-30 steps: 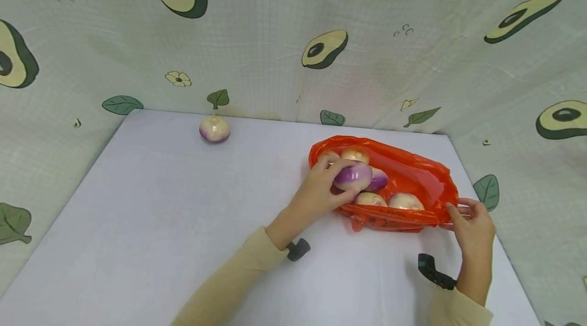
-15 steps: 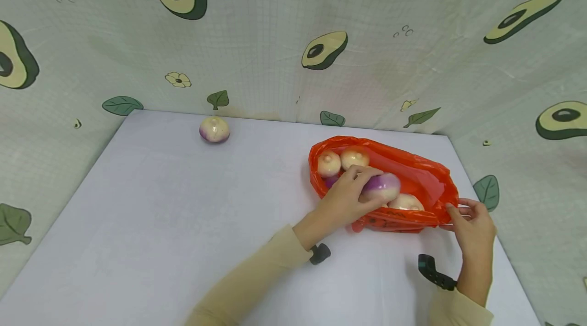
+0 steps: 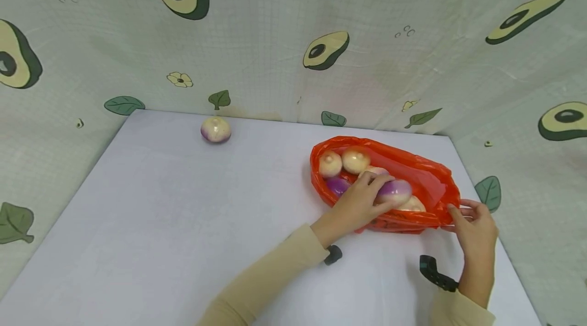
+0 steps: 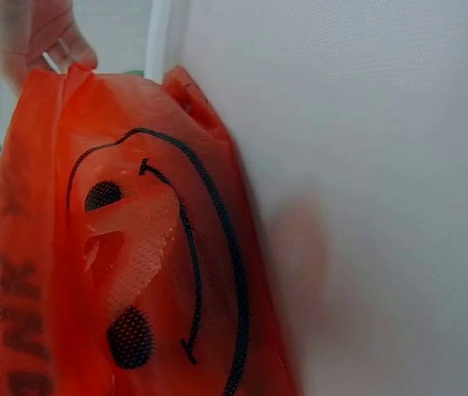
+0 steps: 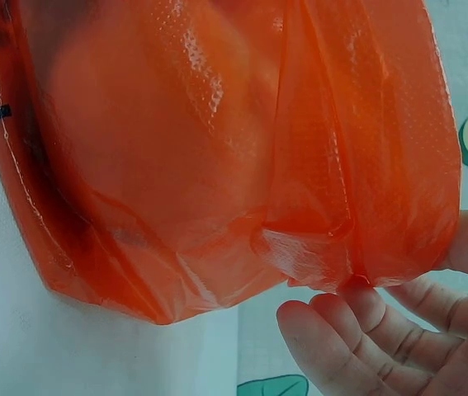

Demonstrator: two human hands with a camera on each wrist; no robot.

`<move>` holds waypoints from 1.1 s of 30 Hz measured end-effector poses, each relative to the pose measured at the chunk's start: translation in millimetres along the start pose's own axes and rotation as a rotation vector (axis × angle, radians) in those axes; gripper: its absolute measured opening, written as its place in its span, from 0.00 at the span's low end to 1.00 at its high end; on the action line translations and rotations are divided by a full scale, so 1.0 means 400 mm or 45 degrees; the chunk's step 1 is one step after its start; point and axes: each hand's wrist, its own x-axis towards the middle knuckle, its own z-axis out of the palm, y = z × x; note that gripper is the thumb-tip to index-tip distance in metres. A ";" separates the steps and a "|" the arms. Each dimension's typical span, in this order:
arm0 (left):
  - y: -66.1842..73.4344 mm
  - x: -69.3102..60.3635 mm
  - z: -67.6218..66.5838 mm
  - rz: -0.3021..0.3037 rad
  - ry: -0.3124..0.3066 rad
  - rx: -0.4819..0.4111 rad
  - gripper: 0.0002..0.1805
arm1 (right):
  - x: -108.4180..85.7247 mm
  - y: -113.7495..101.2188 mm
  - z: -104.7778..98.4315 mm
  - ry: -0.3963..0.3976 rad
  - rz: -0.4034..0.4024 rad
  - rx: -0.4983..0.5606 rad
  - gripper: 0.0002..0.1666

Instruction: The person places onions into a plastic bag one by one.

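My left hand (image 3: 359, 201) reaches over the near rim of a red plastic bag (image 3: 419, 160) and grips a shiny purple-and-white onion (image 3: 395, 192) inside it. Several other onions lie in the bag: two pale ones (image 3: 355, 160) at the far left, a purple one (image 3: 338, 185) below them, and a pale one (image 3: 414, 204) just under the held onion. My right hand (image 3: 476, 226) pinches the bag's right end between thumb and fingers. In the right wrist view, fingers (image 5: 324, 338) show under the bag's red edge. The left wrist view shows the bag's printed face (image 4: 151, 247).
A single onion (image 3: 216, 129) sits apart near the back left of the white table (image 3: 151, 214). A curtain with avocado prints (image 3: 257, 35) hangs behind and beside the table. Dark straps with cameras (image 3: 437, 274) are on both wrists.
My left hand has moved right and slightly down inside the bag, carrying the onion from the left part to the right. Onions at the bag's left are uncovered now. The right hand keeps its place.
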 end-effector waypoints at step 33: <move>0.016 0.061 0.052 -0.061 -0.157 0.430 0.32 | 0.002 0.003 0.003 0.018 -0.033 -0.008 0.39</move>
